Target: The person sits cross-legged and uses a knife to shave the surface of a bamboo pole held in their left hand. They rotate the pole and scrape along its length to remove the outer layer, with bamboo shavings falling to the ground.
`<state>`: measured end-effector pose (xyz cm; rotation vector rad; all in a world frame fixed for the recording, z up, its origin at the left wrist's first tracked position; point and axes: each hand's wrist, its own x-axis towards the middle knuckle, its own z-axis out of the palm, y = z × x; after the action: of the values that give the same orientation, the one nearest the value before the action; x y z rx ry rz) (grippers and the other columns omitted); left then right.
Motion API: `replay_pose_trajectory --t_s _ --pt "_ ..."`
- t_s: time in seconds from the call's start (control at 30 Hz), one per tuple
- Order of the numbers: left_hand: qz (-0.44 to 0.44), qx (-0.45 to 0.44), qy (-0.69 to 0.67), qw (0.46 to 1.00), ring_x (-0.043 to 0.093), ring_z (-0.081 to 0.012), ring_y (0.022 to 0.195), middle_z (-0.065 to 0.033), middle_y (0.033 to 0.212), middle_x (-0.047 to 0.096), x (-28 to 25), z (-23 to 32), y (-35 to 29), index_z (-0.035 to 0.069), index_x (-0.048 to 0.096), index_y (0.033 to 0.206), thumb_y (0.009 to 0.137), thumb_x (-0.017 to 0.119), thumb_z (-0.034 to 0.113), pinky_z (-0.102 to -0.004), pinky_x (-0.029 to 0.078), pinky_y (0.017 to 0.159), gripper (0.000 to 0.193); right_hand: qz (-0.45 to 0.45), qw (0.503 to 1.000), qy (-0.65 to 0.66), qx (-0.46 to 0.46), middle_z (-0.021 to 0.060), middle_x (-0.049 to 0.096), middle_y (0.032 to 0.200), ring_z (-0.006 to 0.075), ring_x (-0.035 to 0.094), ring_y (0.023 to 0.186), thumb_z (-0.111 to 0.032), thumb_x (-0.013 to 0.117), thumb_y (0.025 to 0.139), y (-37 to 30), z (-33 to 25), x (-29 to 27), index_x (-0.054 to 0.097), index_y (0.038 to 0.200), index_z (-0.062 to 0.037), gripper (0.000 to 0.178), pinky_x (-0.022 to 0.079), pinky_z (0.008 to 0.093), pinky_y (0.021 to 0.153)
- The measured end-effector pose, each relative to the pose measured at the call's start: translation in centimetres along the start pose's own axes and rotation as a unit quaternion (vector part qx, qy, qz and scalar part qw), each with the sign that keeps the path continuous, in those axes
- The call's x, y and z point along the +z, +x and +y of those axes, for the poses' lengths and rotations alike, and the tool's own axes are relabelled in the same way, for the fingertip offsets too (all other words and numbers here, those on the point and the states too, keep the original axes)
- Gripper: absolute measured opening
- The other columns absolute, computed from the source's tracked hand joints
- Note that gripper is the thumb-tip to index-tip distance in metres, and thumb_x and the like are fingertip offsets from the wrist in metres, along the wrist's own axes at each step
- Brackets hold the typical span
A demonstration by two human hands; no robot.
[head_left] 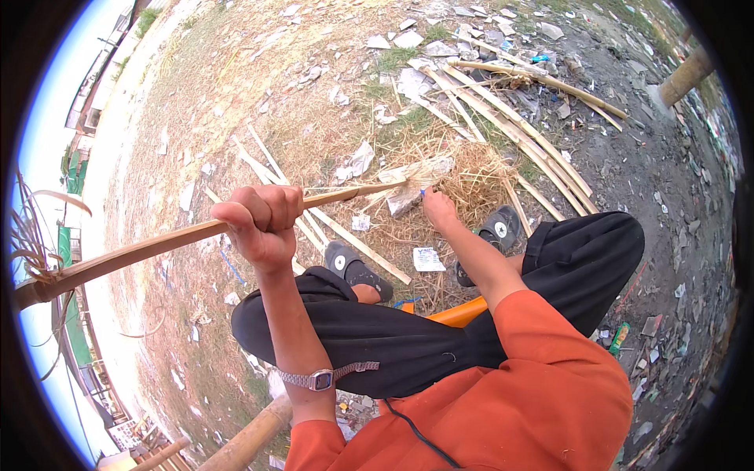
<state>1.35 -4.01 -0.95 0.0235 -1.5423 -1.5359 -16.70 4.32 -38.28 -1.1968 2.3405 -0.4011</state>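
My left hand [263, 224] is wrapped round a long bamboo strip [173, 238], thumb outward. The strip slants from its darker end at the far left to a narrow tip over a pale block [406, 200] on the ground between my feet. Close by that tip, my right hand [440, 210] is closed. A small blue bit [422, 191] shows at its fingers; the rest of what it holds is hidden. Bamboo shavings [479, 184] lie heaped just beyond this hand.
Split bamboo strips [518, 133] lie at the upper right, with more strips [345, 243] left of the shavings. My sandals [357, 271] flank the work area. Beneath my legs an orange seat edge [459, 314] shows. Bamboo poles stand at right [687, 76] and lower left [251, 436]. Litter covers the ground.
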Motion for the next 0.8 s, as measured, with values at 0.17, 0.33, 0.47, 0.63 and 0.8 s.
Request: replay_pose_trajectory --t_s 0.17,0.33,0.47,0.63,0.8 --pt "0.06 -0.017 0.001 0.998 0.007 -0.008 0.039 0.0061 0.044 0.012 -0.6 0.2 -0.3 0.016 0.022 0.056 0.093 0.028 0.051 -0.0257 0.012 0.041 0.052 -0.074 0.963 0.261 0.004 0.0197 0.055 0.066 0.033 0.056 0.056 -0.026 0.038 0.092 -0.5 -3.6 -6.4 0.04 0.098 -0.0017 0.026 0.041 0.0452 0.053" --pt "-0.091 -0.014 -0.025 0.995 0.01 -0.0093 0.036 0.0045 0.043 0.013 -0.4 0.3 -0.3 0.014 0.019 0.054 0.091 0.029 0.055 -0.0269 0.013 0.039 0.056 0.009 0.958 0.218 -0.187 0.0233 0.056 0.063 0.0416 0.056 0.058 -0.026 0.041 0.091 -7.8 -11.0 -17.1 0.04 0.099 -0.0022 0.025 0.043 0.0476 0.054" --pt "-0.138 -0.008 0.007 0.99 0.01 -0.0098 0.035 0.0041 0.042 0.013 0.8 0.9 -0.4 0.012 0.018 0.054 0.087 0.03 0.06 -0.0275 0.013 0.036 0.059 0.024 0.981 0.156 -0.115 0.0272 0.057 0.066 0.0459 0.057 0.064 -0.018 0.037 0.091 -12.3 -11.4 -16.0 0.039 0.096 -0.0011 0.018 0.045 0.0531 0.062" --pt "-0.117 -0.006 0.003 0.993 0.01 -0.0101 0.034 0.0039 0.042 0.012 0.2 0.7 -0.8 0.012 0.017 0.053 0.086 0.029 0.061 -0.0278 0.012 0.036 0.061 0.056 0.977 0.163 -0.124 0.0288 0.057 0.066 0.0461 0.058 0.066 -0.015 0.036 0.089 -13.0 -12.4 -17.2 0.039 0.093 -0.0024 0.014 0.045 0.0534 0.062" --pt "-0.114 -0.001 -0.012 0.993 0.011 -0.01 0.035 0.0029 0.042 0.013 0.6 0.7 -1.0 0.01 0.017 0.052 0.087 0.03 0.06 -0.0275 0.013 0.036 0.062 0.056 0.982 0.135 -0.121 0.0271 0.057 0.064 0.0455 0.058 0.065 -0.011 0.038 0.086 -13.0 -11.2 -15.7 0.039 0.09 -0.0004 0.011 0.046 0.0524 0.06"
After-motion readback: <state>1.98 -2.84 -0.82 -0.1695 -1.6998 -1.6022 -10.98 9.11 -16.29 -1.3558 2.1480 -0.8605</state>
